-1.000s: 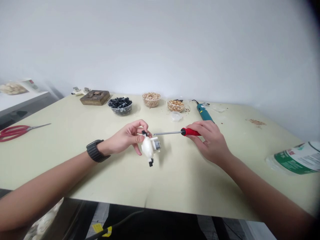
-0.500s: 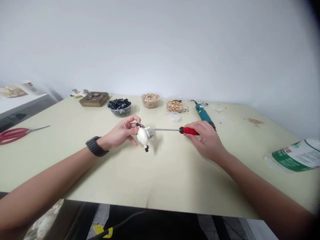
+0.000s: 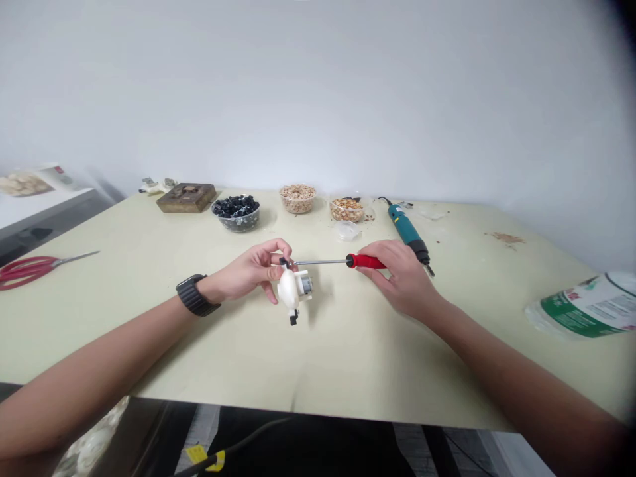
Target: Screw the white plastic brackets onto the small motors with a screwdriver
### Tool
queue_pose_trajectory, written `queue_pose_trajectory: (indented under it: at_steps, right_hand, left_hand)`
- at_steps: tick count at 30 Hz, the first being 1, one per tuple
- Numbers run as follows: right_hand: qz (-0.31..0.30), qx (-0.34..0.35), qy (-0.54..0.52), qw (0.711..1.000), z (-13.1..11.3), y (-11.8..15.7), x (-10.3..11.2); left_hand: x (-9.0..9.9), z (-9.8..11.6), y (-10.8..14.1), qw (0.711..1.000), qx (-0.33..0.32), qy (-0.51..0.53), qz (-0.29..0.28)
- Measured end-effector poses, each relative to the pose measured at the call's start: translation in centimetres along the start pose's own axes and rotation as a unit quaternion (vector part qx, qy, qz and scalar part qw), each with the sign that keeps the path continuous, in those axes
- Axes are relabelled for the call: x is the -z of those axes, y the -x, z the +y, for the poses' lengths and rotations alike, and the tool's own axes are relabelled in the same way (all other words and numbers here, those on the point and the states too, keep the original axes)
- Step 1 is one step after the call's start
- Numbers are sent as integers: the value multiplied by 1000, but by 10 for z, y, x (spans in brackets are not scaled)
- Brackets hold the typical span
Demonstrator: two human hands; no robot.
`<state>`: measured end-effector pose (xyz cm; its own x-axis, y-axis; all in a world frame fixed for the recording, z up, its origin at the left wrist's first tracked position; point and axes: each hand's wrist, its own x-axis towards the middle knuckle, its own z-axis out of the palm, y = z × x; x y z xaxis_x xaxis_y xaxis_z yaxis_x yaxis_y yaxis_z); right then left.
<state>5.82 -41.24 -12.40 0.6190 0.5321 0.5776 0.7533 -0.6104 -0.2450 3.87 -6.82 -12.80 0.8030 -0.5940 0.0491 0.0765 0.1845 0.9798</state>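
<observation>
My left hand (image 3: 253, 270), below which a dark watch circles the wrist, grips a white rounded part (image 3: 288, 289) by its upper end. Black pieces show at the part's top and bottom, and a grey motor-like cylinder (image 3: 307, 285) sits on its right side. My right hand (image 3: 402, 275) is closed around the red handle of a screwdriver (image 3: 366, 261). The shaft points left, and its tip is at the black piece on the top of the white part, beside my left fingers. Whether the tip sits in a screw is too small to tell.
Along the back stand a brown block (image 3: 187, 197), a bowl of black pieces (image 3: 236, 213), two bowls of light pieces (image 3: 297, 199) (image 3: 346, 210) and a teal power tool (image 3: 406, 226). Red scissors (image 3: 30, 268) lie left; a labelled bottle (image 3: 586, 308) lies right.
The screwdriver has moved left, bringing its tip from a gap beside the white part to the part's top black piece. The white part has shifted slightly right and down with my left hand.
</observation>
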Motion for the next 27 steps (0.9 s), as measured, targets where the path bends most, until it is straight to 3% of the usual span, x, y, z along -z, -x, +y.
queue_pose_trajectory:
  at_steps: [15, 22, 27]
  right_hand:
    - [-8, 4, -9, 1000, 3, -1, -2]
    - [-36, 34, -30, 998, 2, 0, 7]
    - [-34, 11, -19, 999, 1, 4, 11]
  left_hand:
    - [1, -1, 0, 1000, 2, -1, 1]
    - [1, -1, 1, 1000, 18, -13, -10]
    - [2, 0, 2, 999, 30, -19, -19]
